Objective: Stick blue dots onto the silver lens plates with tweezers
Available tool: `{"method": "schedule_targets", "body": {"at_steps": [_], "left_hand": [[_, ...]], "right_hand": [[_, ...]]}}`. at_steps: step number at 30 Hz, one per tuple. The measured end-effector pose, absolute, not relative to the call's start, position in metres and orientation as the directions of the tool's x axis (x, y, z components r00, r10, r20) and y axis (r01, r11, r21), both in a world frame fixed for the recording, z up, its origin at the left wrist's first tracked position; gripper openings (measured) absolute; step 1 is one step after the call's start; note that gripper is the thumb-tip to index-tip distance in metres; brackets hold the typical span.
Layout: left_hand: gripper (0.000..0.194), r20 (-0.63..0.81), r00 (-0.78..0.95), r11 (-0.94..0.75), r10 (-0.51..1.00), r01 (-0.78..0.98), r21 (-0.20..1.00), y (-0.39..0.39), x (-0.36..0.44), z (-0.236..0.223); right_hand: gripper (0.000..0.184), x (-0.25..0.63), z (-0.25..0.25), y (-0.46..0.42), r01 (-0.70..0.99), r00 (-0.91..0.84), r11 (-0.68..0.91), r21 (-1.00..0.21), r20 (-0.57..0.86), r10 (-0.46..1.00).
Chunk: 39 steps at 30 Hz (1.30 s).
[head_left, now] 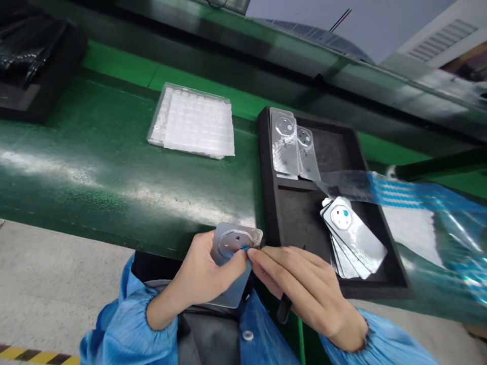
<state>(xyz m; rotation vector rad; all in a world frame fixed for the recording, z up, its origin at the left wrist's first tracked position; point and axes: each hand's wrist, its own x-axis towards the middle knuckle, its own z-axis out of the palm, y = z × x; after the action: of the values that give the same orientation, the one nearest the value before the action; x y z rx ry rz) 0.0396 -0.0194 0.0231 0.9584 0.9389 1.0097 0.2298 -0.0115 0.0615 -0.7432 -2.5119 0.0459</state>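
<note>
My left hand [203,276] grips a thin silvery metal plate [231,242] with a round hole pattern, held at the near edge of the green bench. My right hand [300,286] pinches at a small blue tab [244,248] on that plate, fingers pressed together. A dark slender tool [284,309] lies under my right palm. Both wrists wear blue sleeves.
A black foam tray [304,203] holds two plates at its far end [289,144] and a fanned stack of plates [352,235] nearer me. A clear plastic blister tray [192,121] sits on the green bench [95,162]. Clear and blue film [418,197] lies at right.
</note>
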Motion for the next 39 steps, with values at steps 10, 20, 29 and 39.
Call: {"method": "schedule_targets", "body": {"at_steps": [10,20,29,39], "left_hand": [[0.018,-0.12,0.234,0.18,0.965,-0.257,0.949,-0.021,0.043,0.024],[0.011,-0.111,0.235,0.137,0.966,-0.098,0.986,-0.024,0.043,0.017],[0.008,-0.14,0.267,0.154,0.954,-0.032,0.988,-0.023,0.043,0.02],[0.008,-0.224,0.264,0.268,0.938,-0.143,0.953,-0.021,0.042,0.024]], "right_hand": [[0.013,0.216,0.071,-0.015,0.65,-0.547,0.687,-0.324,0.429,0.719],[0.019,0.219,0.082,-0.008,0.754,-0.56,0.631,-0.185,0.322,0.763],[0.018,0.224,0.085,-0.005,0.712,-0.652,0.693,-0.109,0.262,0.711],[0.018,0.228,0.07,-0.015,0.714,-0.544,0.637,-0.29,0.342,0.766]]}}
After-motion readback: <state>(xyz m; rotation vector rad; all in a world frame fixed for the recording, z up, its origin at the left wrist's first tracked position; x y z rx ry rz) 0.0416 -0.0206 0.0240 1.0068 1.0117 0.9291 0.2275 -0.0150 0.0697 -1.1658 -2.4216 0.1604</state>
